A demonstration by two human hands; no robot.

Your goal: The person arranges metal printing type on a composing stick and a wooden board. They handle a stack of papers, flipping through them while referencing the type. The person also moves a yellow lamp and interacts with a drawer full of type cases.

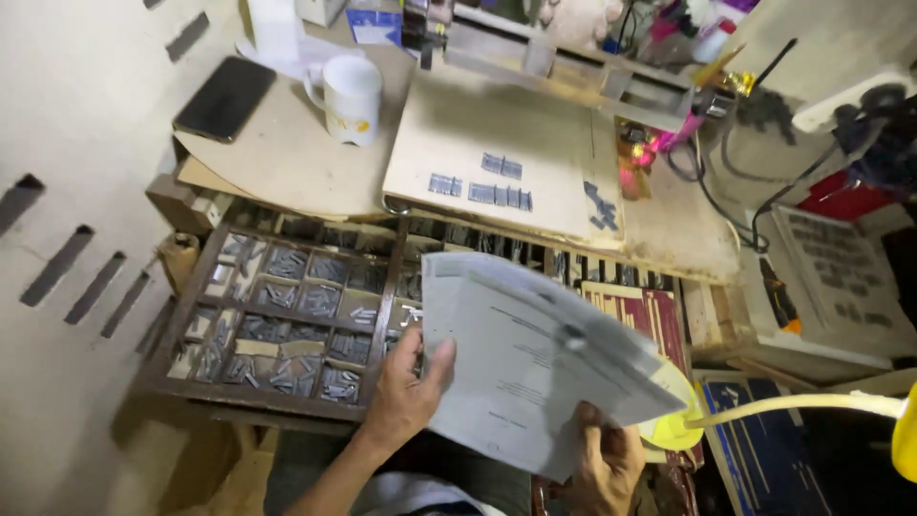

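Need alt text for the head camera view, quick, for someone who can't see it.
Both hands hold a sheaf of printed paper sheets, left hand at its left edge, right hand underneath, over a wooden compartment tray of small metal type pieces. Behind sit a white mug and a black phone.

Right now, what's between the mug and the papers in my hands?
In the head view, between the mug and the papers lies a compartment tray of small metal type pieces, under the round board's edge.
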